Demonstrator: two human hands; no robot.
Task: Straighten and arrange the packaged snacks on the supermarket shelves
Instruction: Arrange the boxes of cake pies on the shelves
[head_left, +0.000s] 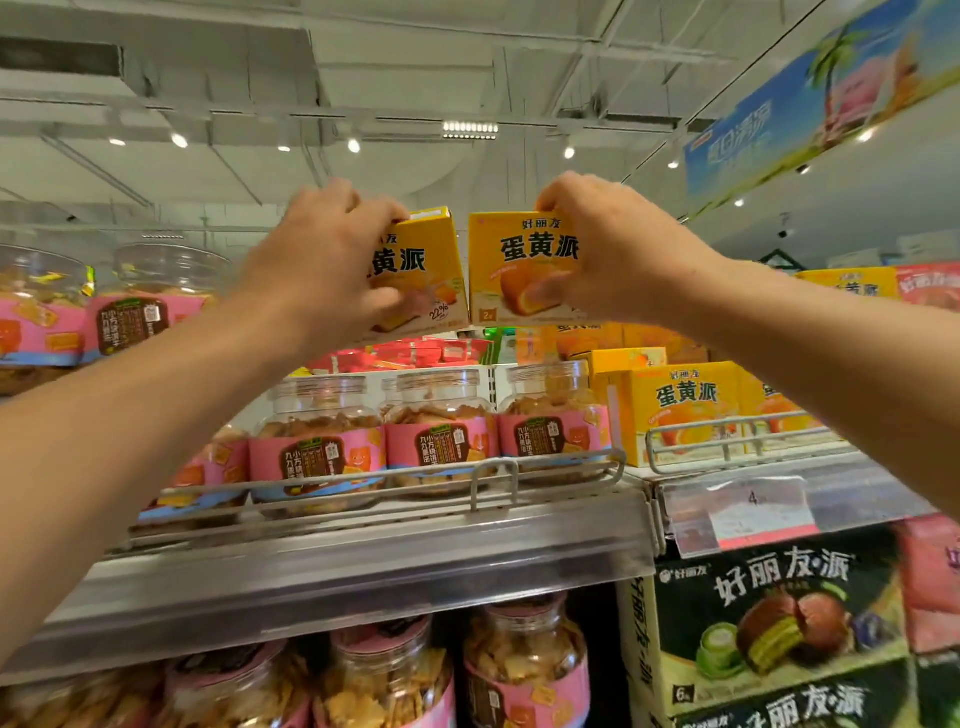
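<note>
Fingers, left: the fingers (387, 299) of my left hand (322, 265) are curled round the left yellow box (421, 265), thumb low on its front, fingertips over its top edge.
Fingers, right: my right hand (608, 249) pinches the right yellow box (524, 265), fingertips on the top corner and thumb pressed on the printed face.
Where the boxes are: both are up at the top of the shelving, above the jar row, side by side with a narrow gap between them.
Key relation: each box sits directly inside its own hand, so neither arm is nearer; the right box faces me squarely and stands upright, while the left one is turned and tilted so its side panel shows. I judge the left box is the one needing a twist to line its face up with its neighbour.
Long axis: both stand roughly vertical, the left leaning a little.
Support: I can't see what the boxes rest on; my hands hide their bottom edges.
Shelf below: clear jars with pink labels (441, 431) stand behind a wire rail (493, 470), with more yellow boxes (685, 405) to the right.
Lower down: more jars, plus dark green pie boxes (769, 623) at right.
Room: white ceiling with spotlights and a hanging blue banner (810, 98) at upper right.
</note>
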